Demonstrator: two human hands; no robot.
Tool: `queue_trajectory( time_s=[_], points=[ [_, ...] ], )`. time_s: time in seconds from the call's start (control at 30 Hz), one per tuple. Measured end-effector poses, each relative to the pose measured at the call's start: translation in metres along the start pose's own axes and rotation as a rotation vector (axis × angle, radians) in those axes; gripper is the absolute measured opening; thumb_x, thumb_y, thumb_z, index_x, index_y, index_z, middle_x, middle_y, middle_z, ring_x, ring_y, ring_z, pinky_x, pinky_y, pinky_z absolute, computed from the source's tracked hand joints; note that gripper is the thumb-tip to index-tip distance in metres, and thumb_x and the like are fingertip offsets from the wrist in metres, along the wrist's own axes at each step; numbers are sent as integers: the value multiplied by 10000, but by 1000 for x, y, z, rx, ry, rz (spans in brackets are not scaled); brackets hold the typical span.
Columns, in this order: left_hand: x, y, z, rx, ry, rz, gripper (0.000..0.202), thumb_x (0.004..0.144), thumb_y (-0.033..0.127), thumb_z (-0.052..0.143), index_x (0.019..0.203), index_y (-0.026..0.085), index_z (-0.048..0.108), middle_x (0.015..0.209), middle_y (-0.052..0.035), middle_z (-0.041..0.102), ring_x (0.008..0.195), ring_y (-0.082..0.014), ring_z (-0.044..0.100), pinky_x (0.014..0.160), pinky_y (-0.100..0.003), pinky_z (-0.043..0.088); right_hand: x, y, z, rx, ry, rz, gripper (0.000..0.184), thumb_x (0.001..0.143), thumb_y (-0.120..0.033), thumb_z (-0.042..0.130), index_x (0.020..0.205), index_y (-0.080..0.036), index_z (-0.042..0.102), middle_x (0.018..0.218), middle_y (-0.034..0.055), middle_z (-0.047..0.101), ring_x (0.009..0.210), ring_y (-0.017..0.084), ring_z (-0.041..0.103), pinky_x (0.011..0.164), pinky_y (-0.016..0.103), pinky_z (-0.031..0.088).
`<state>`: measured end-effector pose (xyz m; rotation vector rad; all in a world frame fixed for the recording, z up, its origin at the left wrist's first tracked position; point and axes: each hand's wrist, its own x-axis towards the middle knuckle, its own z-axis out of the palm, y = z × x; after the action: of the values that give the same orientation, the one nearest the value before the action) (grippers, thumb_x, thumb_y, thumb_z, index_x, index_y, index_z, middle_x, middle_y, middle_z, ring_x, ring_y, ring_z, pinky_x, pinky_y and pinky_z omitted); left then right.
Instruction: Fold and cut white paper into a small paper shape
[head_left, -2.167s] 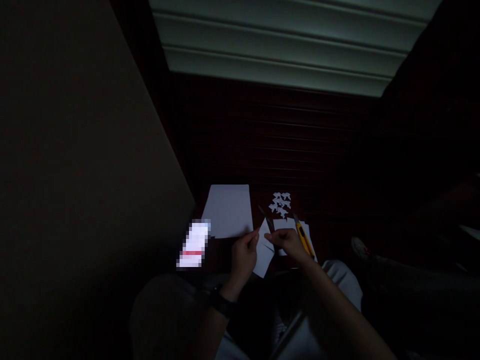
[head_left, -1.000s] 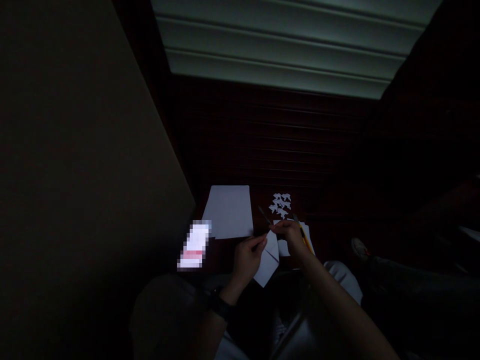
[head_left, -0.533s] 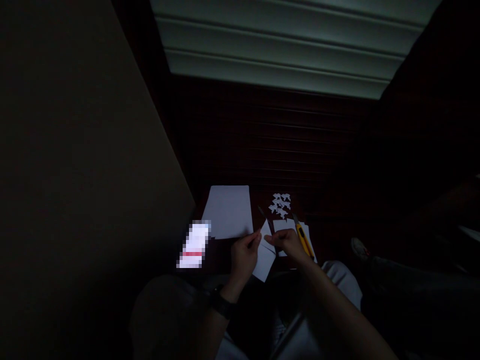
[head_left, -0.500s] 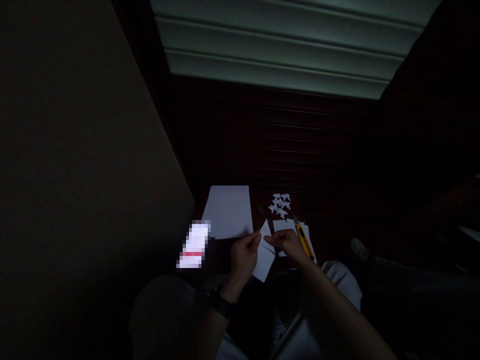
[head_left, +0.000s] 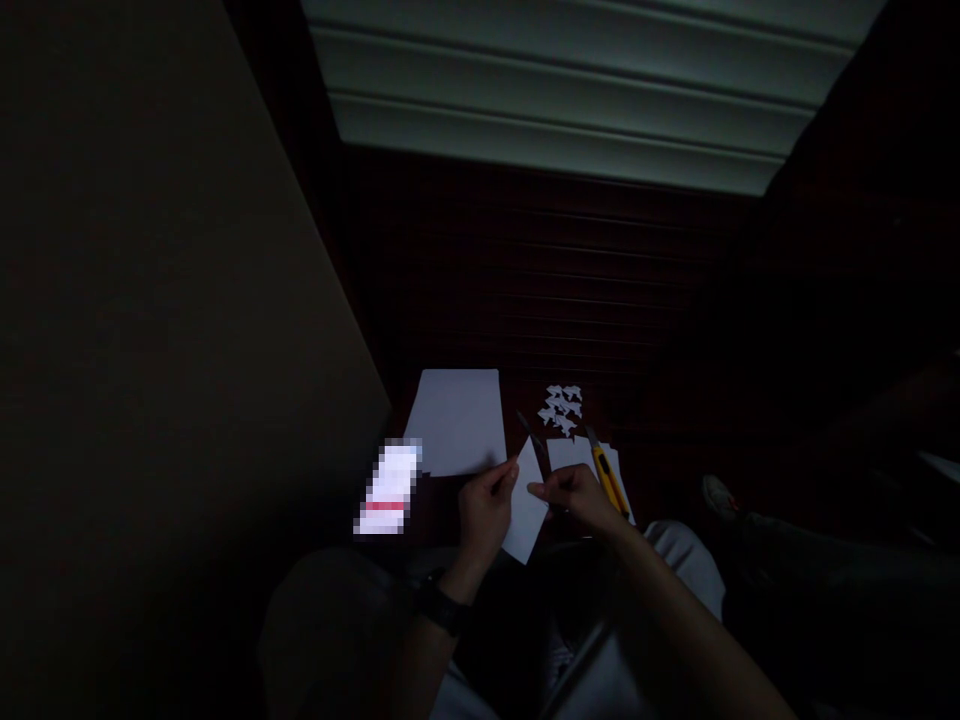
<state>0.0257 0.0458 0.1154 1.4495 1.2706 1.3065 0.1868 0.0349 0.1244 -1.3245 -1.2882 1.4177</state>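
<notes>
A small white sheet of paper (head_left: 528, 520) is held between my two hands, above the near edge of the dark table. My left hand (head_left: 485, 505) pinches its left edge. My right hand (head_left: 576, 493) has thumb and fingers closed on its right edge. Just beyond the paper lies a thin dark tool (head_left: 529, 428), its kind unclear in the dim light. To the right of my right hand, a yellow utility knife (head_left: 609, 480) rests on white paper pieces (head_left: 561, 453).
Several small white paper cutouts (head_left: 562, 408) lie at the back right. A large white sheet (head_left: 457, 420) is at the back left, with a lit phone-like screen (head_left: 388, 488), blurred out, before it. A wall (head_left: 187, 300) rises on the left. Another person's shoe (head_left: 721, 497) shows at right.
The slit or fold line across the small paper no longer shows; its surface now looks whole. My right hand has shifted slightly down, while my left hand has barely moved.
</notes>
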Motion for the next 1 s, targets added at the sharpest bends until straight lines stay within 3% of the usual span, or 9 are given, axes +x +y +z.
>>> queue_trajectory(
  time_s=[0.1, 0.37, 0.73, 1.0],
  points=[
    [1, -3, 0, -18, -7, -7, 272, 790, 316, 541, 1008, 191, 646, 1016, -64, 664, 945, -204, 613, 858, -356, 469, 0, 2, 0, -28, 39, -23, 372, 619, -493, 665, 559, -129, 622, 464, 16, 578, 403, 100, 465, 406, 211, 324],
    [1, -5, -1, -46, 23, -7, 272, 787, 317, 548, 999, 180, 650, 1005, -64, 668, 945, -205, 611, 855, -352, 471, -4, -5, 1, -58, -8, -45, 380, 616, -497, 668, 540, -127, 621, 482, 22, 593, 412, 96, 466, 415, 207, 324],
    [-1, 13, -2, -17, 17, 16, 270, 792, 325, 533, 991, 190, 655, 995, -57, 672, 913, -196, 622, 830, -316, 476, -12, -13, 1, -44, -99, -18, 366, 648, -488, 649, 548, -138, 603, 498, 19, 602, 423, 99, 478, 426, 205, 333],
    [3, 5, -5, -57, -19, -6, 290, 755, 347, 574, 975, 180, 659, 937, -66, 688, 865, -200, 633, 772, -308, 495, -10, -11, -8, -361, 1, -154, 348, 682, -473, 621, 554, -155, 564, 454, -40, 480, 430, 77, 374, 402, 190, 255]
  ],
)
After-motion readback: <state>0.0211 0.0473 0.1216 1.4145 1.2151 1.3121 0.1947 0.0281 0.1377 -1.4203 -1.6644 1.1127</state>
